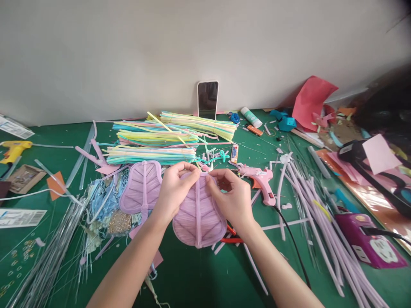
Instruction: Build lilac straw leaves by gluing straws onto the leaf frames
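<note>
Both hands pinch the far, narrow end of a lilac leaf-shaped piece (198, 214), which has a raised midrib and slanting veins. My left hand (176, 188) grips its upper left edge between thumb and fingers. On the other side, my right hand (231, 194) has thumb and fingertips closed on the upper right edge. The fingers partly cover that end. A second lilac leaf-shaped piece (141, 188) lies just left of my left hand. Close to my right hand rests a pink glue gun (261, 179) with a black cord. Red-handled pliers or cutters (233, 239) show partly under my right wrist.
Bundles of pastel strips (150, 155) lie at the back, before a phone (208, 100) leaning on the wall. Loose lilac strips (324, 226) and a purple box (369, 239) are right. Thin wires (54, 252) and a yellow glue gun (15, 150) are left.
</note>
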Tool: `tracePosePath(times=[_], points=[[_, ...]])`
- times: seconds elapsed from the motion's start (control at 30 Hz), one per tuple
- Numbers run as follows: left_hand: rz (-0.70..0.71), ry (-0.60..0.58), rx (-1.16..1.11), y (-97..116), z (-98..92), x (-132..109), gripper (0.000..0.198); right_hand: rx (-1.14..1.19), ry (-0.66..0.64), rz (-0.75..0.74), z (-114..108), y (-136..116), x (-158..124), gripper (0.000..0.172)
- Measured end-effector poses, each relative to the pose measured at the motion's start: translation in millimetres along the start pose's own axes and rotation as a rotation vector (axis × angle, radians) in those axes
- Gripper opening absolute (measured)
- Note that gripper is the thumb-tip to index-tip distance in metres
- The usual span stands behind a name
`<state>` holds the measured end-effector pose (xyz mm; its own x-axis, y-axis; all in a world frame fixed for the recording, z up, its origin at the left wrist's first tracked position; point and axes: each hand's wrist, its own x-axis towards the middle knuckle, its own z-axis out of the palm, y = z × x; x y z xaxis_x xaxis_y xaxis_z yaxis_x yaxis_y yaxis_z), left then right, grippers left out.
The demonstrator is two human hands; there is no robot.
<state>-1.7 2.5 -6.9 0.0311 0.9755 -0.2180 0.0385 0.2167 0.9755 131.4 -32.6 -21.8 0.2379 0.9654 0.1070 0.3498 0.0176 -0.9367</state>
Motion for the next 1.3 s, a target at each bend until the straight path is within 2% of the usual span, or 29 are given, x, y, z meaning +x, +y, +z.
tracePosePath(times=[0.07, 0.17, 0.3, 0.47, 0.57, 0.73, 0.83, 1.07, 1.2, 1.3], points=[[-0.051, -0.03, -0.048, -2.6, -0.6, 0.7, 0.011, -0.019, -0.053, -0.037, -3.8, -1.0, 3.0, 0.017], [-0.05, -0.091, -0.137, -7.2, 0.1, 0.9, 0.019, -0.076, -0.058, -0.102, -7.4, -1.7, 6.5, 0.014], [-0.053, -0.107, -0.157, -10.4, 0.8, 1.3, 0.021, -0.077, -0.061, -0.095, -6.1, -0.6, 6.4, 0.013], [-0.065, -0.096, -0.126, -10.6, -0.1, 4.7, 0.02, -0.082, 0.025, -0.06, 2.7, -0.2, 2.3, 0.014], [-0.078, -0.088, -0.099, -10.7, -1.6, 8.1, 0.019, -0.03, 0.016, 0.017, 4.1, 1.8, 3.4, 0.017], [-0.095, -0.101, -0.084, -9.8, -6.4, 12.5, 0.022, 0.321, -0.163, 0.255, -4.5, 6.6, 8.7, 0.038], [-0.087, -0.108, -0.084, -10.0, -7.1, 13.9, 0.023, 0.377, -0.162, 0.332, -6.6, 6.9, 7.4, 0.038], [-0.071, -0.09, -0.032, -12.8, -0.7, 13.7, 0.018, 0.028, -0.018, 0.127, 3.1, 7.3, -0.8, 0.018], [-0.069, -0.084, -0.005, -12.0, 1.1, 12.8, 0.016, 0.036, 0.037, 0.122, 6.9, 9.6, -1.6, 0.015], [-0.068, -0.081, 0.002, -12.8, -0.6, 12.8, 0.017, 0.073, 0.007, 0.142, 5.1, 12.0, -2.5, 0.02]])
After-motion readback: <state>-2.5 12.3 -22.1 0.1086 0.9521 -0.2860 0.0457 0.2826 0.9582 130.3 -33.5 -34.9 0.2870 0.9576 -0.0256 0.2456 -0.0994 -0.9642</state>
